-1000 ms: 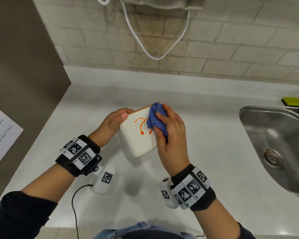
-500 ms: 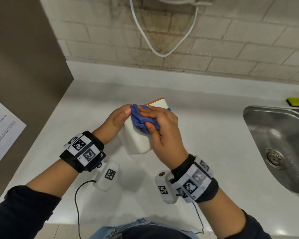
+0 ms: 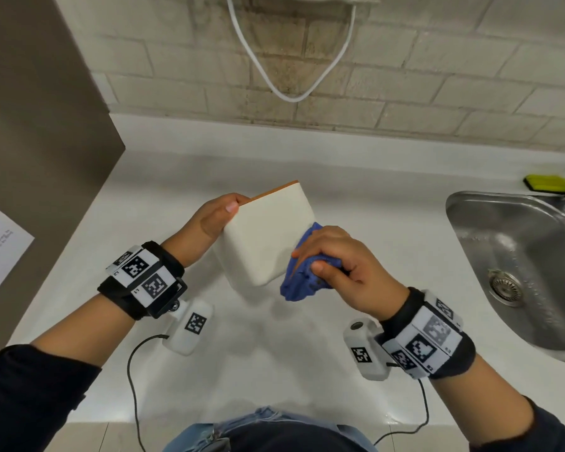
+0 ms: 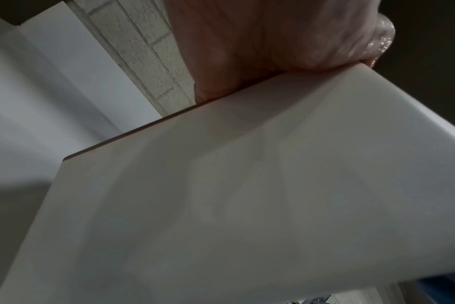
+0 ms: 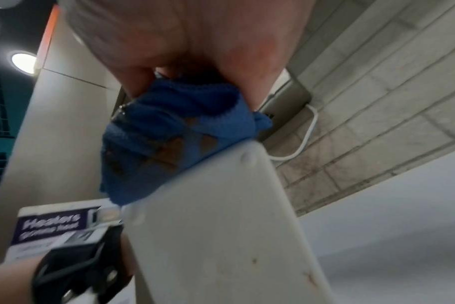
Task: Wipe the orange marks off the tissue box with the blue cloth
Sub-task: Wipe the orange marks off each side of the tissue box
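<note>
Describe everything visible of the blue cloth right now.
The blue cloth is a soft, knit-looking fabric, bunched into a wad. The right hand grips it with curled fingers, a loose end hanging below. It presses against the right edge of the tilted white tissue box, which the left hand holds. The right wrist view shows brownish-orange smears on the cloth's folds.

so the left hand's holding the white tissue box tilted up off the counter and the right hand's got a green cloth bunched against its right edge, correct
Not quite: the cloth is blue, not green, as the head view and the right wrist view both show. The rest holds: the left hand holds the white tissue box tilted up off the counter, and the right hand grips the cloth bunched against the box's right edge.
</note>
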{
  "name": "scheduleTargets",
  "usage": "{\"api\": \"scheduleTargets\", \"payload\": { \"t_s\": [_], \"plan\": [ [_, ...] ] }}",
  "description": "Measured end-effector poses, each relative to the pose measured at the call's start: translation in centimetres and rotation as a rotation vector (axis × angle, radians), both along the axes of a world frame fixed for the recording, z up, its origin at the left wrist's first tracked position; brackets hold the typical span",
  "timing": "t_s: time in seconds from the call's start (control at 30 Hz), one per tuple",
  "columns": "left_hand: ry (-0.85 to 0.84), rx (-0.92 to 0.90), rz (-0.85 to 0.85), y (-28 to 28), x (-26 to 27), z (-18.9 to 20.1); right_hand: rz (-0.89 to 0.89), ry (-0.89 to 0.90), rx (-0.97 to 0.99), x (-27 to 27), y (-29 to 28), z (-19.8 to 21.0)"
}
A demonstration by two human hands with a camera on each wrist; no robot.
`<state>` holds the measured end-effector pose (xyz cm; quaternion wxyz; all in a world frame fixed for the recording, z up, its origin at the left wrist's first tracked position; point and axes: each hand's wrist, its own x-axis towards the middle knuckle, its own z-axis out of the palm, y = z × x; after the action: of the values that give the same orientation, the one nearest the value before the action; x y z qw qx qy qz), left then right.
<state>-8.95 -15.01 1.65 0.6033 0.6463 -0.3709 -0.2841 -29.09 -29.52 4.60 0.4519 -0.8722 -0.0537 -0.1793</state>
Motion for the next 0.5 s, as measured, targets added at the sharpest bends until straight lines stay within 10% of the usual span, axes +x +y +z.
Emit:
{"api": "scheduleTargets", "payload": {
  "t_s": [0.2,0.5],
  "plan": [
    [-0.038,0.005,-0.044,0.3,-0.7,-0.3,-0.357,-0.203,0.568,0.1,-2.3,1.7],
    [0.006,0.04,0.006,-0.2,0.3,-0.4,-0.273,-0.252,0.021,3.0,3.4,-0.4]
  ]
}}
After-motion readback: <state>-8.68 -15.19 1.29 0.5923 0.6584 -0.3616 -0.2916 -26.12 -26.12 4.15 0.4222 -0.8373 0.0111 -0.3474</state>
